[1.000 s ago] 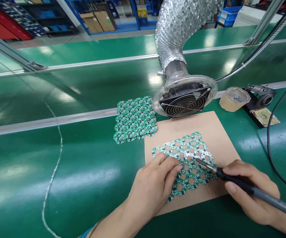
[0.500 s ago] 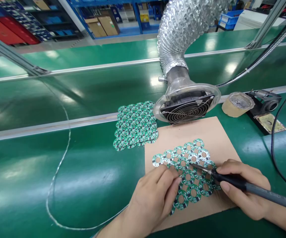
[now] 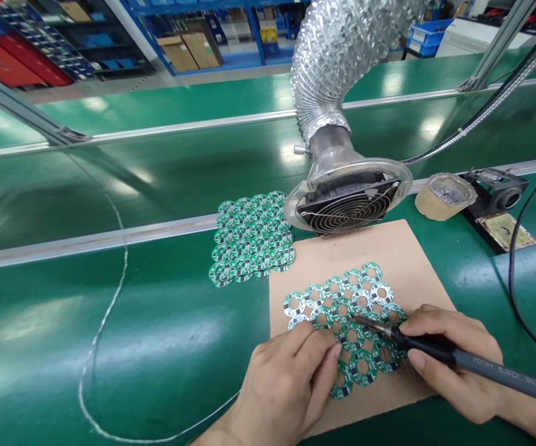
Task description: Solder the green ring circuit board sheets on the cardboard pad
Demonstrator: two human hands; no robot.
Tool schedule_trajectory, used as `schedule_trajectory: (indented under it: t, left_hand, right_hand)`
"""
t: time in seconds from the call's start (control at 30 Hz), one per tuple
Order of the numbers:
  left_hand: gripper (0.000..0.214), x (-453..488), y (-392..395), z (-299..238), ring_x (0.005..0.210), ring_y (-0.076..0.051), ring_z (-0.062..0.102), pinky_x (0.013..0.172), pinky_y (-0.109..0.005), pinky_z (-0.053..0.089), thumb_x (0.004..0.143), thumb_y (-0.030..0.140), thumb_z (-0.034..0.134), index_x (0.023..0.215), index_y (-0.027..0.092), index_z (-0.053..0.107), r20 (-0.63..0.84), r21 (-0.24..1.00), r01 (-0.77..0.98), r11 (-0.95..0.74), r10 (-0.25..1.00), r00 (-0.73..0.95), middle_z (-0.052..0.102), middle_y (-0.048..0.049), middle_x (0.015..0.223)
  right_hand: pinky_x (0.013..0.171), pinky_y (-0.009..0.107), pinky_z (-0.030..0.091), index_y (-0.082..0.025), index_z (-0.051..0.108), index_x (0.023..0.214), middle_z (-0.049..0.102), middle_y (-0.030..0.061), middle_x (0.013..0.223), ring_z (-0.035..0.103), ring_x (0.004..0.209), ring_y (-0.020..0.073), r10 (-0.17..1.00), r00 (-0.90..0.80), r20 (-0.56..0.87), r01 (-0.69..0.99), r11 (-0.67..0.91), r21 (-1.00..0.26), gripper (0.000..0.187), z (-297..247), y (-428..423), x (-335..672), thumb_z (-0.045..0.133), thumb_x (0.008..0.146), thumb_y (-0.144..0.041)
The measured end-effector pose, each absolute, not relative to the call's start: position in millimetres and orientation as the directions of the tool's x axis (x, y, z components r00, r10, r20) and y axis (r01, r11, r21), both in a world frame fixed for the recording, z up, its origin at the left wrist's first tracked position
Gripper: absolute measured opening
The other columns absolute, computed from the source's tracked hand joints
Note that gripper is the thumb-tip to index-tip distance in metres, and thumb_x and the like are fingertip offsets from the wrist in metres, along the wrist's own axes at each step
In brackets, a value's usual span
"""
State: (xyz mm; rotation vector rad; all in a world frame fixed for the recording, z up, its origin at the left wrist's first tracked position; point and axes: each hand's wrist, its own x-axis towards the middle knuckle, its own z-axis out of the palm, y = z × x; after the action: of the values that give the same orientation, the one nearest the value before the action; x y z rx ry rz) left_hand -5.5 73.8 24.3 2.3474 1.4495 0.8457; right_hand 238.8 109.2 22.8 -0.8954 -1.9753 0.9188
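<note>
I have the right hand (image 3: 458, 365) closed around a soldering iron (image 3: 465, 360), its grey handle slanting off toward the lower right. The iron's tip points left, among the rings of a green circuit panel (image 3: 353, 349). I see that panel lying flat on a sheet of cardboard (image 3: 342, 254), part of it hidden behind the left hand (image 3: 289, 378). That hand is closed in a pinch, thumb against fingertips, over the panel and just left of the iron's tip. From here I cannot tell whether the tip touches the panel, or what, if anything, sits between those left fingertips.

Beyond the cardboard's left edge I have a stack of similar green panels (image 3: 253, 238), its near right corner overlapping the sheet. A fan (image 3: 354, 209) with a wire guard hangs tilted behind the sheet, joined to a crinkled silver duct (image 3: 323, 74) that curves down from above. To its right, a beige round container (image 3: 442, 201) sits just beside a dark iron stand (image 3: 495, 192) with a yellowish pad (image 3: 507, 228). A pale cord (image 3: 93, 351) loops across the green bench (image 3: 165, 328) on the left and runs toward the left wrist, and a black cable (image 3: 512, 260) curves down the right side. Farther back, I make out cardboard boxes (image 3: 200, 49) by blue shelving (image 3: 256, 37).
</note>
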Motion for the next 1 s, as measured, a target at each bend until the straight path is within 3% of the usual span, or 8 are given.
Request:
schedule_trajectory:
  t: [0.5, 1.0]
  left_hand:
    - [0.01, -2.1, 74.7, 23.2, 0.053, -0.012, 0.053, 0.045, -0.025, 0.041, 0.089, 0.018, 0.048, 0.093, 0.021, 0.057, 0.327, 0.445, 0.773, -0.453, 0.885, 0.33, 0.058, 0.0007, 0.071]
    - [0.011, 0.1, 76.8, 23.2, 0.055, -0.011, 0.055, 0.047, -0.024, 0.042, 0.088, 0.018, 0.048, 0.089, 0.02, 0.058, 0.348, 0.447, 0.773, -0.45, 0.884, 0.313, 0.06, -0.0006, 0.072]
  right_hand:
    - [0.051, 0.031, 0.049, -0.02, 0.057, 0.1, 0.065, 0.0041, 0.076, 0.063, 0.062, 0.0182, 0.817, -0.475, 0.326, 0.285, 0.494, -0.821, 0.025, 23.1, 108.8, 239.3, 0.053, 0.077, -0.009]
    - [0.052, 0.032, 0.05, -0.019, 0.057, 0.099, 0.064, 0.0048, 0.073, 0.062, 0.062, 0.0191, 0.811, -0.469, 0.35, 0.269, 0.508, -0.818, 0.025, 21.3, 108.3, 239.2, 0.053, 0.077, -0.01]
